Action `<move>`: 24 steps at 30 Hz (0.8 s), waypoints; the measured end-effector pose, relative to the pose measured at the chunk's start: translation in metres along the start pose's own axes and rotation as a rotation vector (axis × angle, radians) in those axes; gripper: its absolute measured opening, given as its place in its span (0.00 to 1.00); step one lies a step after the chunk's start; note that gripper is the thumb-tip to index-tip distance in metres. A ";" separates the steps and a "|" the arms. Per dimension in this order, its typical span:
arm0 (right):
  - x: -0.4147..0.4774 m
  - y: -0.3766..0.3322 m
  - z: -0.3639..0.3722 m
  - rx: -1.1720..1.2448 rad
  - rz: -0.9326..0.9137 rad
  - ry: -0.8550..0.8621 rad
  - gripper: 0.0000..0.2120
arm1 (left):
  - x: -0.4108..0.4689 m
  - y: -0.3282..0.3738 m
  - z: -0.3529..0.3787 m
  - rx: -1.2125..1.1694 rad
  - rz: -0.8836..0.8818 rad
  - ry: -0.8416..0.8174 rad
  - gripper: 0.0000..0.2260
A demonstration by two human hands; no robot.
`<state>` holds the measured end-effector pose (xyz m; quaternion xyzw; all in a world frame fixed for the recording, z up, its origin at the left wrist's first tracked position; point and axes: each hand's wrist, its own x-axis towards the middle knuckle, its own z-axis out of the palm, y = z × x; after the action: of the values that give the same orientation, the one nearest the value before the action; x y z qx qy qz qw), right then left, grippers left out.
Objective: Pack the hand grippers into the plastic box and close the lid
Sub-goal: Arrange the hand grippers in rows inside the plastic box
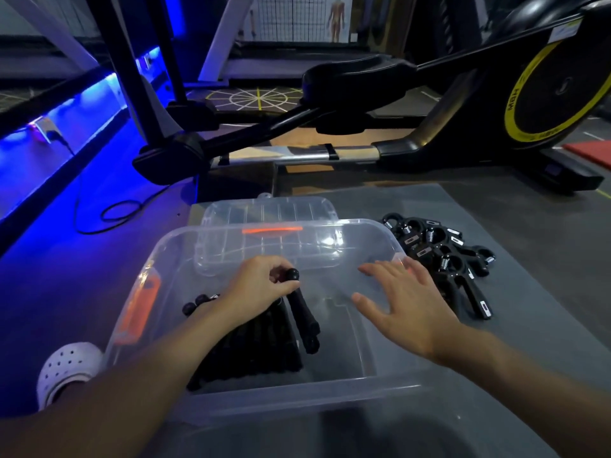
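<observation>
The left hand (261, 285) is down inside the clear plastic box (297, 391), fingers curled round the knobbed end of a black hand gripper (302, 312) that leans against the row of black grippers (258, 345) lined up along the box's left side. The right hand (406, 299) holds nothing. It hovers flat and spread-fingered over the bare right half of the box, near the heap of black spring-loaded hand grippers (443, 256) lying on the grey mat (496, 226) just beside the box's right wall. The likeliest trouble is the held gripper: it sits tilted rather than flush with its neighbours. Released like that, it could slide across the box floor or knock the row askew, wasting room the heap will need. The heap itself looks tangled, handles crossing handles, so a quick grab may drag several along or scatter them over the mat. The clear ribbed lid (267, 209) lies flat just behind the box, seen partly through its far wall. Grippers piled above the rim would probably stop it seating, and the orange latch (137, 309) on the left wall might then fail to catch.
</observation>
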<state>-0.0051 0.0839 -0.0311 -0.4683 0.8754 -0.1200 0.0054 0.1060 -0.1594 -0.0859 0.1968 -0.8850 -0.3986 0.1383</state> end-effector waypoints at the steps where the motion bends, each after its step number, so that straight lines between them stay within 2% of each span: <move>1: 0.000 0.000 0.000 0.008 0.002 0.004 0.35 | 0.001 -0.003 0.000 0.006 0.002 -0.020 0.05; 13: -0.002 0.000 0.000 0.056 -0.009 0.019 0.34 | -0.002 -0.027 0.012 0.293 -0.040 -0.125 0.08; 24: -0.002 0.000 0.000 0.060 -0.008 0.019 0.32 | 0.003 -0.036 0.025 0.359 -0.075 -0.137 0.07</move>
<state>-0.0041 0.0860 -0.0318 -0.4703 0.8695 -0.1510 0.0106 0.1016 -0.1660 -0.1290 0.2234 -0.9413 -0.2517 0.0256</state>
